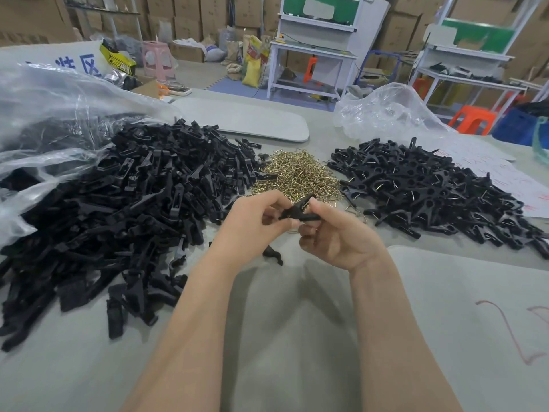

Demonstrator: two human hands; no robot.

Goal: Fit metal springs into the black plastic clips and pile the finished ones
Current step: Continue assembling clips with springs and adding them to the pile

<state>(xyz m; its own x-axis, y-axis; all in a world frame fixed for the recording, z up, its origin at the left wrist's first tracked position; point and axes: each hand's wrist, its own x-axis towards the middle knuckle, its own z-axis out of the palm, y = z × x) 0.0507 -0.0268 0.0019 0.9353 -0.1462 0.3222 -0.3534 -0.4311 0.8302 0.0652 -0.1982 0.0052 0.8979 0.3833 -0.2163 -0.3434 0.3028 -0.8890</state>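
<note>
**One clip in hand, a large heap left to do**

Low in the frame, two bare forearms reach over the grey surface (282,322). At centre, the left hand (255,221) and right hand (335,236) meet on one black clip (300,211), held above the surface. Each hand's fingers are curled and pinch one end of it. Whether a spring is seated in it cannot be told, since the fingers cover the joint. One stray black piece (271,254) lies just below the left hand.

Beyond the hands sits the heap of brass-coloured springs (297,173). To its right is the finished pile (430,191), where wire glints between the clip halves. To its left is the far larger heap of unsprung clips (118,209), spilling from a clear plastic bag (59,99) at the upper left.

Judging by the two heaps, a good share is done (perhaps a third), and most remains.
</note>
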